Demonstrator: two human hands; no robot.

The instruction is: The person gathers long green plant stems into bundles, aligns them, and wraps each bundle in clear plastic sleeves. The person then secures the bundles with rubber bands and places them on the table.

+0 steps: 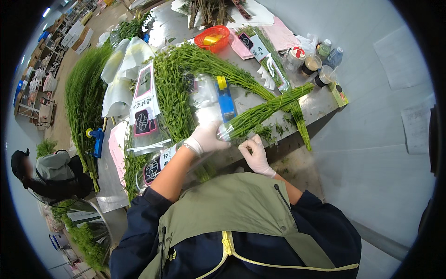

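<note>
My left hand (pixel 208 137), in a whitish glove, grips a bundle of green stems (pixel 268 111) at the mouth of a clear printed plastic sleeve (pixel 163 163). The stems stick out of the sleeve to the upper right. Just right of the sleeve's mouth is my right hand (pixel 256 153), gloved too, with thumb and forefinger curled together; whether something thin is between them cannot be told. A blue tape dispenser (pixel 225 101) with yellow tape stands behind my left hand. Loose leafy green stems (pixel 174 97) lie across the metal table beyond.
Printed plastic sleeves (pixel 144 104) lie at the left, near a second blue tape dispenser (pixel 97 141) and tall feathery greenery (pixel 85 94). A red basket (pixel 221 44) stands at the back. Drink cups (pixel 311 65) and bottles (pixel 324 48) are by the wall. Another person (pixel 54 172) is at far left.
</note>
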